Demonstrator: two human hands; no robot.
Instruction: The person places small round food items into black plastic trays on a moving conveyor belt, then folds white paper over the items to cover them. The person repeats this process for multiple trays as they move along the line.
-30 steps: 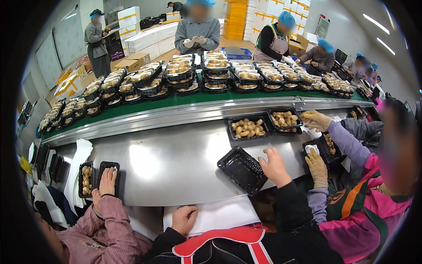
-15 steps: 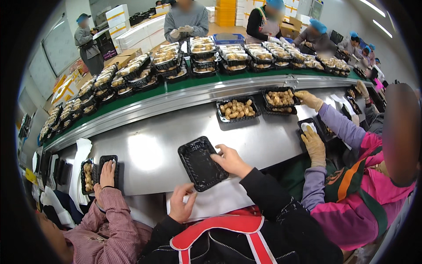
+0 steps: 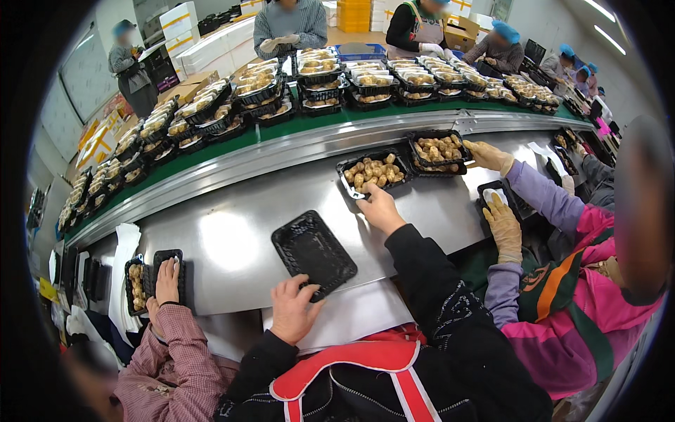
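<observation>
My left hand (image 3: 294,308) has its fingers and thumb at the near corner of an empty black plastic tray (image 3: 313,245). This tray lies aslant on the steel work surface, close to me. Farther off, my right hand (image 3: 380,209) grips the near rim of a black tray (image 3: 342,171) heaped with small, round, brown produce. The undersides of the fingers are hidden. Just right of it, more of the same produce fills the upper of two stacked black trays (image 3: 409,144); a co-worker's gloved hand (image 3: 491,157) touches that stack.
A steel counter (image 3: 232,211) spans the front. Behind it, a green conveyor belt (image 3: 278,130) carries several stacked, filled trays. Co-workers sit close on both sides: a bare hand (image 3: 168,281) on a black tray at left, another gloved hand (image 3: 505,228) at right. White sheets (image 3: 365,313) lie before me.
My right hand has let go of the empty tray and reached away to the filled one, now tilted a little. My left hand has come onto the empty tray's corner.
</observation>
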